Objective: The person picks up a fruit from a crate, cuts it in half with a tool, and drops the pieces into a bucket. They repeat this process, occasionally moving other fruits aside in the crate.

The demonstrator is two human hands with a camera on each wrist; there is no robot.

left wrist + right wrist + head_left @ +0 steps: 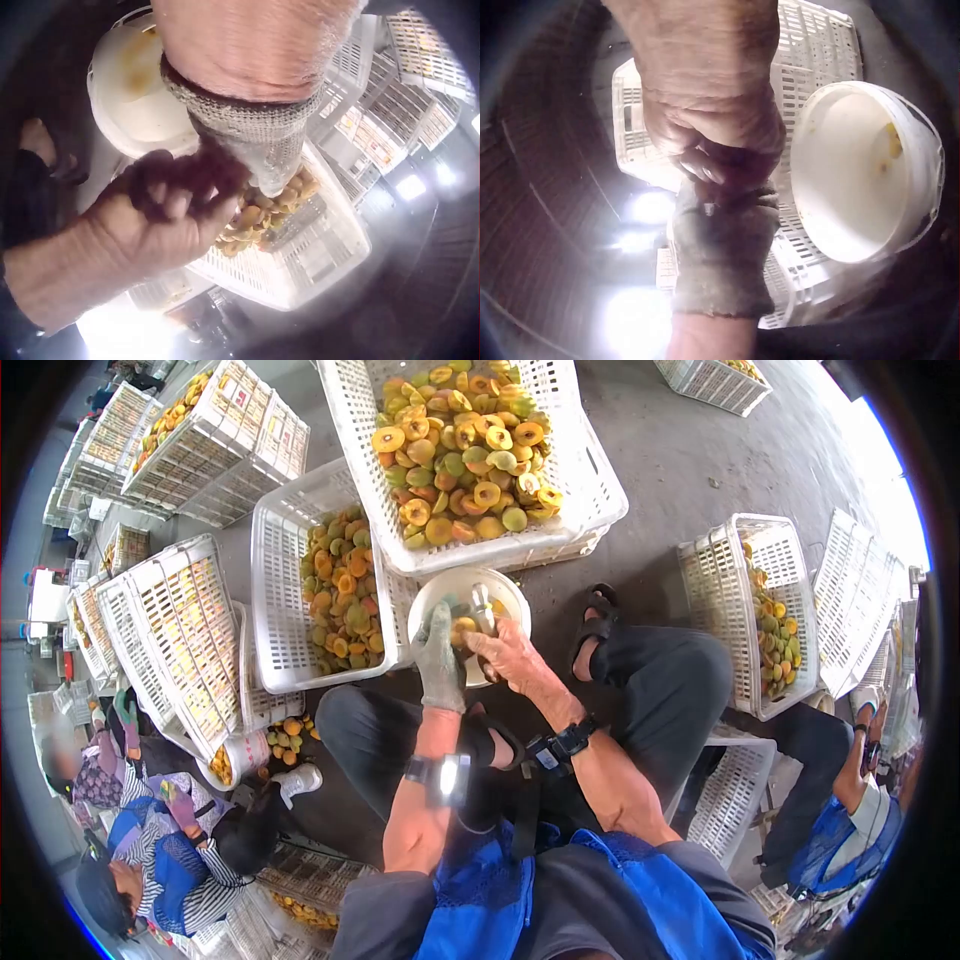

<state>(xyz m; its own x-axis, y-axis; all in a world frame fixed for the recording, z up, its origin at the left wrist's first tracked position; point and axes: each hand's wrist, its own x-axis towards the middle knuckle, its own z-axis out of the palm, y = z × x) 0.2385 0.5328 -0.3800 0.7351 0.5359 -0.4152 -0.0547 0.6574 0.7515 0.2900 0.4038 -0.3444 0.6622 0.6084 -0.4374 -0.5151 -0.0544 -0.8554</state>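
Observation:
Over a white bucket [520,605], both hands work close together. My left hand [440,660], in a greyish knit glove, holds a yellow-orange apricot [463,629] by its fingertips. My bare right hand [512,655] has its fingers curled around a shiny, pale tool [482,605] that points up and away beside the fruit; its exact kind cannot be told. In the left wrist view the bare right fingers [176,199] meet the gloved hand [255,154]. Seen from the right wrist, the glove [724,255] hides the fruit, and the bucket [847,180] shows yellow bits inside.
A white crate [590,490] of halved apricots [470,455] stands just ahead. To its left another crate [275,575] holds more fruit, with stacked crates [165,640] beyond. At right stands a part-filled crate [740,620]. Other people [185,860] sit on both sides.

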